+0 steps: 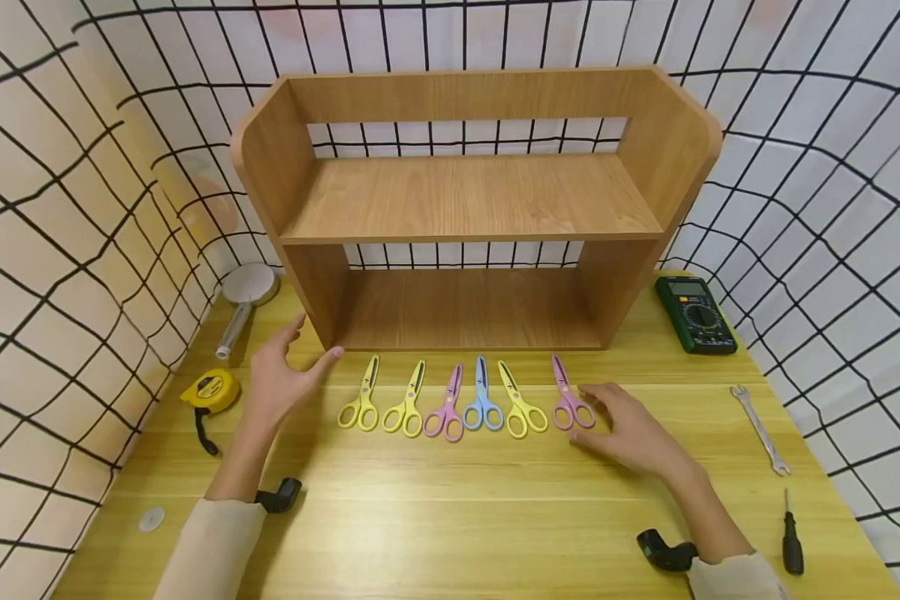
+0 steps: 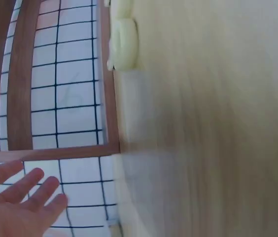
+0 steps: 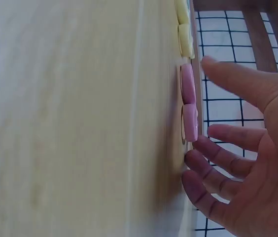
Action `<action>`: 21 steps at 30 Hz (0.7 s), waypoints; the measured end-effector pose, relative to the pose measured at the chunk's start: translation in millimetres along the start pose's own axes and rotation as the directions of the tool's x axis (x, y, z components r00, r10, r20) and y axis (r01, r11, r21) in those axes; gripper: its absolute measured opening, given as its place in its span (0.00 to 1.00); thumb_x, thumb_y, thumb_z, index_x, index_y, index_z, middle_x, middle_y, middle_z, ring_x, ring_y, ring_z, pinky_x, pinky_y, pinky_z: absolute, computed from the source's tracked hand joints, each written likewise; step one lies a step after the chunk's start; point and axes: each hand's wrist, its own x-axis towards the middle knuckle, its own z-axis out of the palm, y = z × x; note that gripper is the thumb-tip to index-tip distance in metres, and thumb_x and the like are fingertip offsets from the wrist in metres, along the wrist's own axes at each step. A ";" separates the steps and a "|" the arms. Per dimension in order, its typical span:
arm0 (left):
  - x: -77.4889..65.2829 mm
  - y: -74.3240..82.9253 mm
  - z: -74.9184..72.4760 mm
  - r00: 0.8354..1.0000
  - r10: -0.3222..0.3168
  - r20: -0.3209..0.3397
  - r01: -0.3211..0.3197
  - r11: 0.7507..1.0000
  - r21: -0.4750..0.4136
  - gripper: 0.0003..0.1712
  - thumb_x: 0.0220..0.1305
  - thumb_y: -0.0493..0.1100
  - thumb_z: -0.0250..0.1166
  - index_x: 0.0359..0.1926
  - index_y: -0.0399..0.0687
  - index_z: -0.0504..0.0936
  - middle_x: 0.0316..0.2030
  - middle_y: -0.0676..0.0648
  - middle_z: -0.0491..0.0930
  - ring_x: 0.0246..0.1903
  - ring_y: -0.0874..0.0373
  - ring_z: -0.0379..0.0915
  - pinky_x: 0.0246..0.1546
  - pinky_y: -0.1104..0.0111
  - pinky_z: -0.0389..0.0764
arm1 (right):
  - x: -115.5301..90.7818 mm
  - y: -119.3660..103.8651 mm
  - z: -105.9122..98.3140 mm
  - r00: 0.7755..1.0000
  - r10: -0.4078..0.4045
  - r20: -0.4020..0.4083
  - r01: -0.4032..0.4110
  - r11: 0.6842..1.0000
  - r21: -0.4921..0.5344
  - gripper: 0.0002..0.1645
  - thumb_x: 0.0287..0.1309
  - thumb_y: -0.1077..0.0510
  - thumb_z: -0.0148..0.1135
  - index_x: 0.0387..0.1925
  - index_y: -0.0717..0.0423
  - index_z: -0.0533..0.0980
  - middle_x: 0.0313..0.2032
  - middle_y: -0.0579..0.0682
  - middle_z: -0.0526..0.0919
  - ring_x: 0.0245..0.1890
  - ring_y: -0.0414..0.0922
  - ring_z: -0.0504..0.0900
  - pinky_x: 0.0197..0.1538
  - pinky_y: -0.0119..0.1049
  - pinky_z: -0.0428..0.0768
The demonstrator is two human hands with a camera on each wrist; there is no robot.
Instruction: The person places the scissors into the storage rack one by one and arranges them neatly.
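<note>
Head view: six scissors (image 1: 482,398) lie in a row on the surface (image 1: 420,525), at 6 o'clock from the wooden shelf (image 1: 465,196).
All blades point roughly to 12 o'clock, perhaps so that the loops face the person and are easy to take. At 9 o'clock of the row, the left hand (image 1: 280,385) has its fingers wide apart and holds nothing. The right hand (image 1: 632,429), at 4 o'clock from the last purple scissors (image 1: 564,392), has fingers softly bent, a gap before the thumb, gripping nothing; whether it touches the loops, I cannot tell.
</note>
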 end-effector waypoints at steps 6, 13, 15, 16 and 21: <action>10.2 -0.5 5.8 0.992 -0.124 -0.038 0.112 0.965 -0.237 0.47 0.60 0.63 0.75 0.75 0.52 0.69 0.67 0.38 0.77 0.63 0.40 0.76 0.64 0.47 0.83 | 4.5 -2.8 6.2 1.000 0.011 0.011 -0.011 1.000 -0.006 0.38 0.57 0.48 0.77 0.62 0.66 0.77 0.47 0.56 0.80 0.46 0.49 0.77 0.51 0.48 0.81; 22.3 -2.7 12.9 0.975 -0.194 -0.107 0.147 0.928 -0.342 0.33 0.66 0.59 0.71 0.67 0.51 0.78 0.58 0.43 0.83 0.60 0.48 0.79 0.64 0.51 0.84 | 12.2 -5.2 6.4 0.998 0.057 -0.031 -0.057 0.998 -0.009 0.22 0.58 0.56 0.76 0.50 0.63 0.82 0.38 0.53 0.80 0.37 0.46 0.75 0.41 0.39 0.78; 24.9 -4.3 15.0 0.972 -0.196 -0.129 0.142 0.929 -0.342 0.30 0.67 0.58 0.70 0.65 0.51 0.79 0.57 0.44 0.84 0.59 0.50 0.80 0.61 0.54 0.86 | 13.1 -5.1 6.0 0.996 0.079 -0.038 -0.079 0.997 0.011 0.20 0.57 0.56 0.75 0.48 0.62 0.82 0.35 0.51 0.80 0.35 0.44 0.75 0.38 0.35 0.77; 26.2 -5.7 16.2 0.971 -0.196 -0.137 0.140 0.929 -0.342 0.28 0.68 0.57 0.70 0.64 0.51 0.80 0.56 0.45 0.84 0.58 0.51 0.81 0.59 0.57 0.87 | 13.2 -4.8 5.8 0.995 0.093 -0.043 -0.092 0.995 0.025 0.19 0.57 0.56 0.75 0.47 0.62 0.81 0.34 0.50 0.80 0.34 0.43 0.75 0.37 0.33 0.77; 28.7 -10.2 20.0 0.965 -0.197 -0.173 0.123 0.923 -0.365 0.21 0.71 0.52 0.68 0.59 0.49 0.82 0.54 0.46 0.85 0.55 0.52 0.82 0.46 0.76 0.84 | 10.8 -4.5 6.3 0.983 0.171 -0.071 -0.160 0.978 0.135 0.20 0.57 0.55 0.74 0.48 0.60 0.81 0.30 0.46 0.83 0.31 0.40 0.81 0.33 0.26 0.82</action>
